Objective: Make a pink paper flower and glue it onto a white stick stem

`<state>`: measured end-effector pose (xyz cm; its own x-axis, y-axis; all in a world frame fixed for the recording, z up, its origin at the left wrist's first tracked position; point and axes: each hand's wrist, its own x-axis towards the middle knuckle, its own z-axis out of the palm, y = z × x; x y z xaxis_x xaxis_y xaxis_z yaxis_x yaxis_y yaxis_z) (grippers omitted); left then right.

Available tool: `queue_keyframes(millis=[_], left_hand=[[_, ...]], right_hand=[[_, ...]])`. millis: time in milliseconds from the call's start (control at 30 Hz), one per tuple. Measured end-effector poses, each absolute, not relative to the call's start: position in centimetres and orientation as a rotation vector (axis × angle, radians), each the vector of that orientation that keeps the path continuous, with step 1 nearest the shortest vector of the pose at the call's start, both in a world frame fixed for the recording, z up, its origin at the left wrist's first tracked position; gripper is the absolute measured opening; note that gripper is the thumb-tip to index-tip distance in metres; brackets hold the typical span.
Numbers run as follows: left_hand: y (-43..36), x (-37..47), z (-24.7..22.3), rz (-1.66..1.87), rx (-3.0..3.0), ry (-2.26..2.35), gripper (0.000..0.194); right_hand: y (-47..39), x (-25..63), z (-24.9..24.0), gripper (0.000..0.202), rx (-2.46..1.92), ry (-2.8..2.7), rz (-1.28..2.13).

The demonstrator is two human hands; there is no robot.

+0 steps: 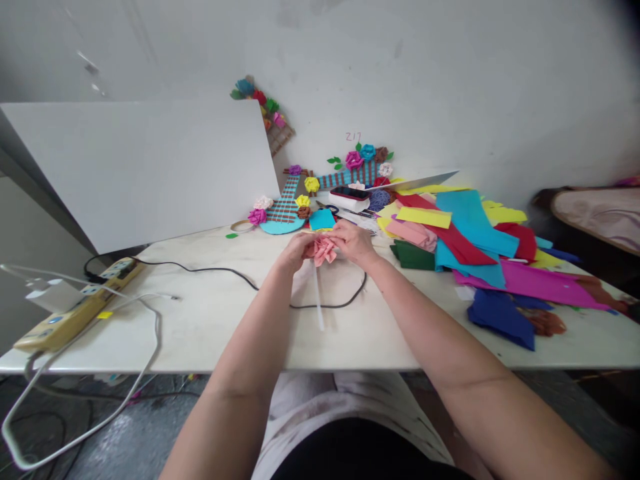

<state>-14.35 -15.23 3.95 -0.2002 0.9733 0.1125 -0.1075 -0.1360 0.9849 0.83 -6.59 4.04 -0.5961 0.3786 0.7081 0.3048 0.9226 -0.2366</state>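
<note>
A pink crepe paper flower is held between both hands above the middle of the table. My left hand pinches its left edge, fingers closed. On the other side, the fingers of my right hand are closed on its upper right part. Below the flower a translucent white stick points toward the table's front edge; whether it touches the flower is hidden. Just behind the hands lies a light blue paper square.
Colored crepe paper sheets pile up at the right. Flower-decorated crafts and a phone stand behind. A power strip with cables is at left; a black cable crosses the table. A white board leans at back left.
</note>
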Motion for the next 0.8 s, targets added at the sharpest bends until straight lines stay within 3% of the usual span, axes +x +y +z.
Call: queue_keyframes(millis=[200, 800], left_hand=[[-15.50, -13.95, 4.24, 1.548, 1.161, 1.210, 0.047], [-15.38, -14.58, 3.87, 1.548, 1.219, 1.199, 0.040]], right_hand=[[-6.46, 0.46, 3.83, 0.022, -0.493, -2.220, 0.209], [-6.31, 0.84, 4.18, 0.021, -0.545, -2.292, 0.270]])
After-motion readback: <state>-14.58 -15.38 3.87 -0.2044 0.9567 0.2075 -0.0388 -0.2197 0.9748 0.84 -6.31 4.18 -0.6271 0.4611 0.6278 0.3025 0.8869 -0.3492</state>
